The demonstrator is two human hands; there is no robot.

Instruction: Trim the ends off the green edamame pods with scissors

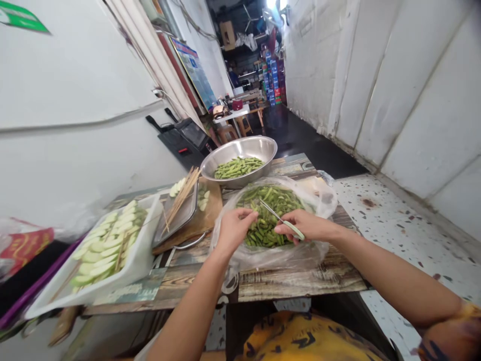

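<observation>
My right hand (296, 225) is closed around the pale green handles of a pair of scissors (271, 210), whose metal blades point up and to the left. Left of the blade tips, my left hand (236, 228) has thumb and fingers pinched together; what lies in the pinch is too small to make out. Both hands hover over a heap of green bean pods (268, 223) in an opened clear plastic bag (323, 203). Behind the bag, a wide steel bowl (263, 150) contains more green pods (238, 168).
A white tray (145, 250) at the left holds skewered pale green slices (99, 258). Thin wooden sticks (183, 195) lie across a metal tray (171, 228) on a wooden board (214, 200). All stand on a wood-patterned table (285, 286). A white wall rises beyond its left side.
</observation>
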